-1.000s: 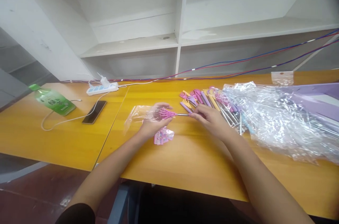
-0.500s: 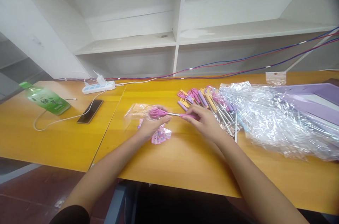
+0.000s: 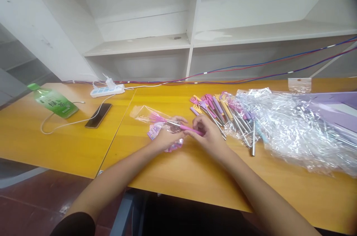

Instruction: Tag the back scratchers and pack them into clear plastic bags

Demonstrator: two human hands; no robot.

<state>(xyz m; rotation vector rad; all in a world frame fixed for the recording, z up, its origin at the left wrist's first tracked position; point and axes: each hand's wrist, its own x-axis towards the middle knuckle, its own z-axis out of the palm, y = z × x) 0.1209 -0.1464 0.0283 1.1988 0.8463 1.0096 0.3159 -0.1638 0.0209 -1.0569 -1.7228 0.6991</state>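
Note:
A pink back scratcher point(image 3: 173, 123) with a hand-shaped head and a metal shaft lies across my hands, its head pointing left inside a clear plastic bag point(image 3: 142, 112). My left hand point(image 3: 169, 136) is closed around the bag's mouth and the shaft. The fingers of my right hand point(image 3: 205, 130) pinch the pink handle end. Below my left hand, pink printed cards point(image 3: 154, 131) lie on the table, partly covered by the hand. To the right of my right hand is a pile of back scratchers point(image 3: 220, 107) in pink, purple and yellow.
A heap of clear plastic bags point(image 3: 292, 131) covers the right side, beside a purple box point(image 3: 340, 107). On the left are a green bottle point(image 3: 54, 102), a phone point(image 3: 98, 115) and a white power strip point(image 3: 107, 90). White shelving point(image 3: 139, 48) stands behind the table point(image 3: 206, 176).
The back scratcher's head has gone left into the clear bag. My right hand has moved slightly left and down along with the handle, closer to my left hand.

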